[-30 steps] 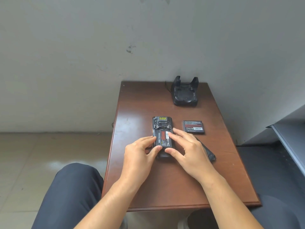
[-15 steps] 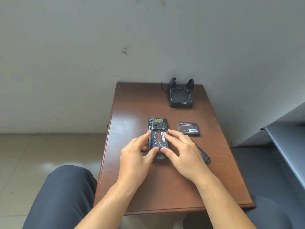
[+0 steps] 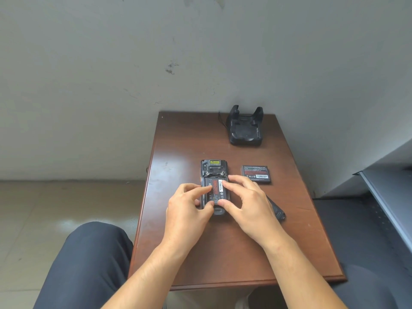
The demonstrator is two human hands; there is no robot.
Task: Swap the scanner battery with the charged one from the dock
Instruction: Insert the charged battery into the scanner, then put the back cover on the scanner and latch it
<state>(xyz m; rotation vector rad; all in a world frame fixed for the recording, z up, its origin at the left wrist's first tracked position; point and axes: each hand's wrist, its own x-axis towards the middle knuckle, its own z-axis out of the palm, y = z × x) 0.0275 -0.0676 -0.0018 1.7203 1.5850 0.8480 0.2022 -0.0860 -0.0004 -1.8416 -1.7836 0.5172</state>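
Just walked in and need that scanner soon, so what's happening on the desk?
A person is seated at the small brown table, swapping the scanner's battery. The scanner lies face down with its back open, and a battery sits in the compartment. The left hand and right hand press on it with their fingertips. A second battery lies loose to the right, the dock at the far edge holds nothing, and a dark cover-like piece lies partly under the right hand.
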